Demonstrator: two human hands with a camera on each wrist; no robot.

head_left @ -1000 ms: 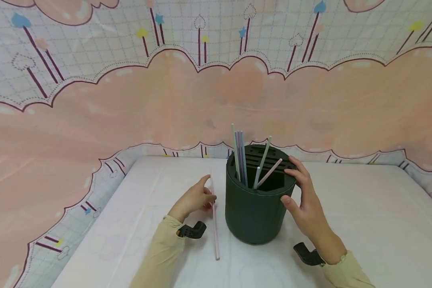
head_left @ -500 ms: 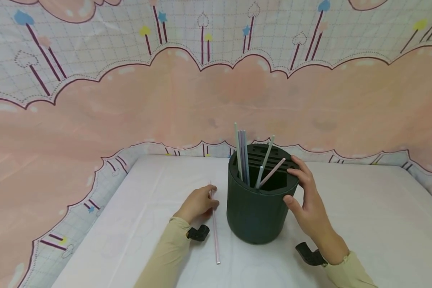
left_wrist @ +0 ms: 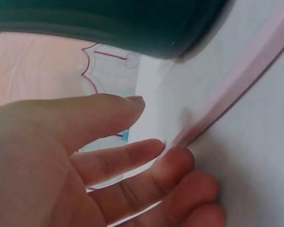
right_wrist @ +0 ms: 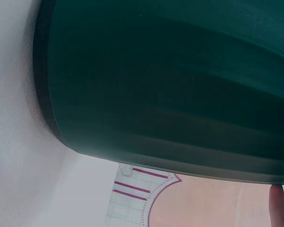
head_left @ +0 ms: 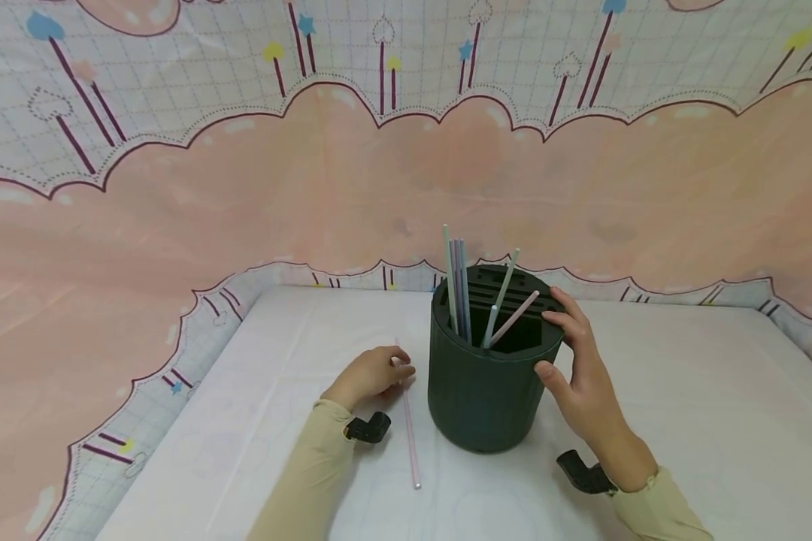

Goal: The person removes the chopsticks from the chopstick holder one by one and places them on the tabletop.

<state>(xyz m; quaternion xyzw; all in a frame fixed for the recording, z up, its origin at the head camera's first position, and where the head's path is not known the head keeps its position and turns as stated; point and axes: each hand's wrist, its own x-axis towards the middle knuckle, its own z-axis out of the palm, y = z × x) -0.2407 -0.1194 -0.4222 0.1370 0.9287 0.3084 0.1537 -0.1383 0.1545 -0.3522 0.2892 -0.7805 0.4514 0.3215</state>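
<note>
A pink straw (head_left: 411,443) lies lengthwise on the white table, left of a dark green utensil holder (head_left: 483,398). My left hand (head_left: 368,376) is at the straw's far part. In the left wrist view, fingertips (left_wrist: 176,161) touch the straw and the table, while the thumb (left_wrist: 118,111) stays apart from it. My right hand (head_left: 585,383) holds the holder at its right upper edge, thumb on the side and fingers on the rim. Only one fingertip (right_wrist: 277,203) of it shows in the right wrist view.
Several straws, such as a green straw (head_left: 507,274) and a short pink straw (head_left: 516,317), stand in the holder's front compartment; slots (head_left: 501,282) cross its back part. The white table (head_left: 683,391) ends at a patterned cloth backdrop (head_left: 352,203).
My left hand's pointing fingers have drawn back and bent closer to the straw. The straw's near end has shifted slightly right. My right hand keeps its hold on the utensil holder.
</note>
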